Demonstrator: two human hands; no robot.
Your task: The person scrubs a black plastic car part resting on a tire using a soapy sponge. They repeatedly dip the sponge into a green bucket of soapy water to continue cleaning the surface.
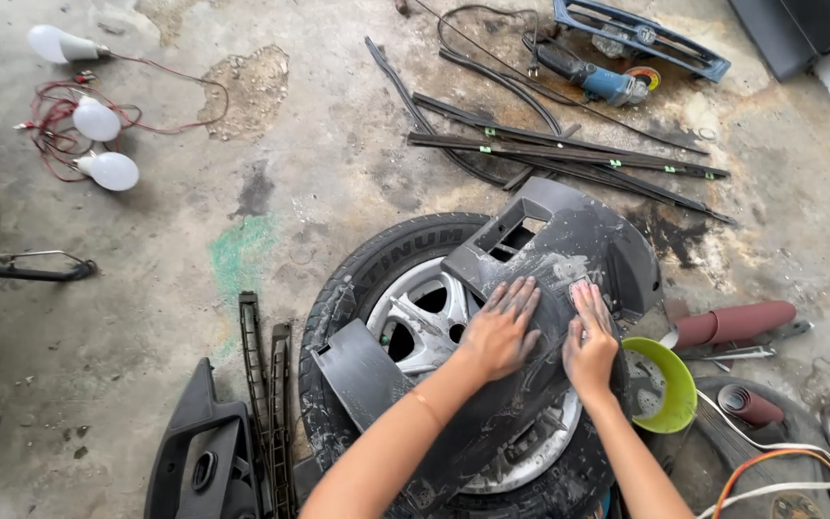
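A dark grey plastic car body panel (569,240) lies across a tyre (348,288) with a silver alloy rim (415,317) on the concrete floor. My left hand (500,327) rests flat on the panel's wet, dusty surface with fingers spread. Beside it, my right hand (590,338) presses down on the panel, fingers together over what looks like a small piece of sandpaper (569,277). Both hands are smeared with grey sanding slurry.
A green bowl (670,384) sits right of the tyre, with rolls of red sandpaper (732,322) beyond. Black trim strips (569,154) and a blue angle grinder (602,82) lie at the back. Three white bulbs (98,120) on red wires are far left. Black plastic parts (204,452) lie front left.
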